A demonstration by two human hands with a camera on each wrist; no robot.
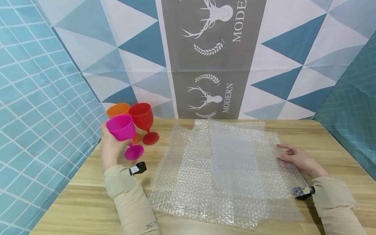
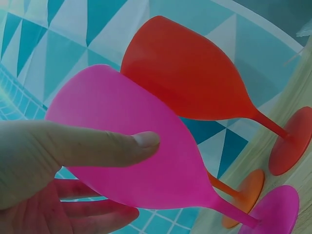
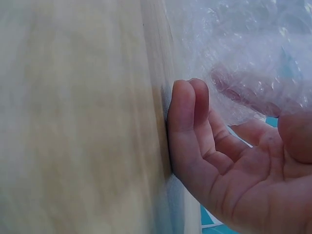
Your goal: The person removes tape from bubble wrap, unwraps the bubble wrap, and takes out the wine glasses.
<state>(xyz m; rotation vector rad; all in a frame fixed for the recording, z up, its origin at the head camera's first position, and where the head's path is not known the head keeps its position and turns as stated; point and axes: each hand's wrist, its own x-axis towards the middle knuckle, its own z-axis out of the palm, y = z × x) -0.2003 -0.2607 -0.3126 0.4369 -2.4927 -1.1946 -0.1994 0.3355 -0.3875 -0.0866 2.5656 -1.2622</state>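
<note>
At the left of the head view, my left hand (image 1: pixel 111 145) holds a magenta plastic goblet (image 1: pixel 121 127) by its bowl. In the left wrist view the thumb lies along one side of the bowl and the fingers curl round the other. Whether its foot touches the table cannot be told. Close behind it stand a red goblet (image 1: pixel 142 117) and an orange goblet (image 1: pixel 117 109), partly hidden. On the right, my right hand (image 1: pixel 301 160) grips the edge of the top bubble wrap sheet (image 1: pixel 235 156). Through the film, the right wrist view shows the thumb (image 3: pixel 243 95).
More bubble wrap (image 1: pixel 182 182) lies under the top sheet, spread over the middle of the wooden table (image 1: pixel 85 202). Patterned cloth (image 1: pixel 141 58) hangs behind the table, with a blue tiled cloth (image 1: pixel 44 98) along the left and a teal one (image 1: pixel 349 114) at the right.
</note>
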